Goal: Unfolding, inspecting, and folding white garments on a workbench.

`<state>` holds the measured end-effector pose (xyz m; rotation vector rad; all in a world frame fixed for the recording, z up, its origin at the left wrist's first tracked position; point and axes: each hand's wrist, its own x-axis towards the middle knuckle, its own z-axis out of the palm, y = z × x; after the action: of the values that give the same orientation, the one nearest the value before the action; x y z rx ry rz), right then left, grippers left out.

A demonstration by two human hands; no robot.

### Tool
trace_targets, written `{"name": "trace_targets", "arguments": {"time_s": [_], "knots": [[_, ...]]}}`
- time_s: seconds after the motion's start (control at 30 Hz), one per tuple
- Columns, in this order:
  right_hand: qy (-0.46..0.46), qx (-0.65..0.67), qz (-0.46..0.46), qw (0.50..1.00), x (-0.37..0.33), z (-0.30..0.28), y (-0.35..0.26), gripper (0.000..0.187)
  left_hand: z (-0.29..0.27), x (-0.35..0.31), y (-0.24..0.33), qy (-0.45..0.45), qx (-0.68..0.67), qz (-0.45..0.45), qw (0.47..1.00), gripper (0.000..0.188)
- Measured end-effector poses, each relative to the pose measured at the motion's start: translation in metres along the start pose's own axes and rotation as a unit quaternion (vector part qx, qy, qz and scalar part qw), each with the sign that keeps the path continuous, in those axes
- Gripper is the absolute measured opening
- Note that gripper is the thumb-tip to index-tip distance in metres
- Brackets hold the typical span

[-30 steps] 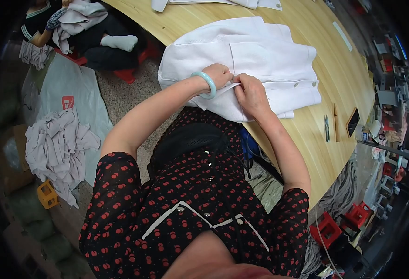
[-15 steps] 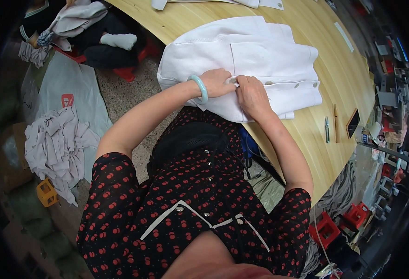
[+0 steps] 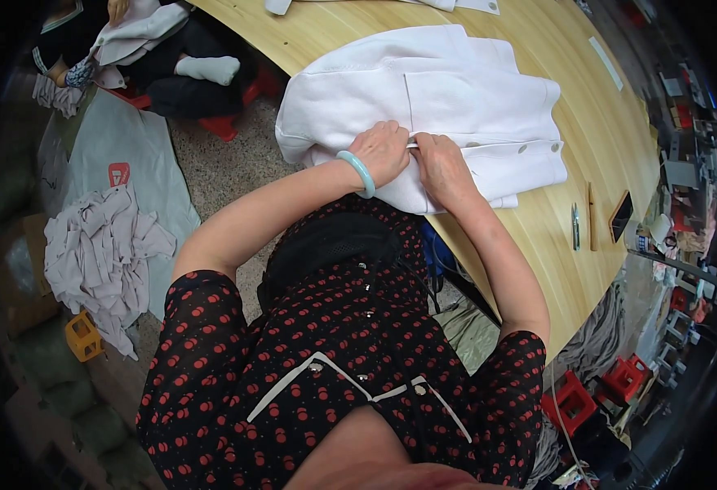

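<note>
A white buttoned garment (image 3: 464,94) lies on the wooden table (image 3: 587,147), its button band running across toward the right with round metallic buttons. My left hand (image 3: 383,153), with a pale green bangle at the wrist, is closed on the band. Close beside it, my right hand (image 3: 446,167) pinches the same edge. A narrow bit of the band shows between the two hands; the button there is mostly hidden by my fingers.
Right of the garment lie small scissors (image 3: 575,227), a thin brown stick (image 3: 592,216) and a dark phone-like slab (image 3: 621,216). Crumpled pale garments (image 3: 101,253) lie on the floor at left, near a yellow stool (image 3: 85,336). A seated person (image 3: 199,90) handles cloth at upper left.
My left hand has turned and curled more tightly at the band, its wrist shifting slightly right. The button that showed between my hands is now covered. My right hand stays nearly in place.
</note>
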<state>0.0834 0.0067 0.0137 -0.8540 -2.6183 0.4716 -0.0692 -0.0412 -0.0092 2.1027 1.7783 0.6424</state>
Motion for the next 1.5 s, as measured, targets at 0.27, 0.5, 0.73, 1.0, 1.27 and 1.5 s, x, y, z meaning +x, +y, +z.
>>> {"name": "trace_targets", "arguments": {"time_s": [0.27,0.5,0.73,1.0,1.27,1.5], "knots": [[-0.034,0.025,0.032,0.999,0.001,0.001,0.005,0.003,0.0,-0.001,-0.001,0.003,-0.013,-0.009,1.0,0.012],[-0.024,-0.044,-0.007,0.999,-0.004,0.006,0.002,0.006,0.002,0.003,-0.005,-0.023,0.006,0.001,1.0,0.012],[-0.011,-0.034,-0.019,0.999,-0.004,0.006,0.004,0.006,-0.001,0.003,-0.002,-0.017,0.014,0.036,0.999,0.013],[-0.033,-0.024,-0.008,0.999,-0.003,0.001,0.004,0.006,0.013,0.0,-0.004,0.051,0.146,0.087,0.984,0.009],[-0.029,-0.002,-0.001,1.0,-0.005,0.002,0.005,0.006,0.007,-0.003,-0.006,0.026,0.11,0.092,0.989,0.009],[-0.032,-0.03,-0.009,0.999,-0.004,0.004,0.005,0.007,0.002,0.0,-0.008,-0.009,0.07,0.079,0.994,0.01]]}}
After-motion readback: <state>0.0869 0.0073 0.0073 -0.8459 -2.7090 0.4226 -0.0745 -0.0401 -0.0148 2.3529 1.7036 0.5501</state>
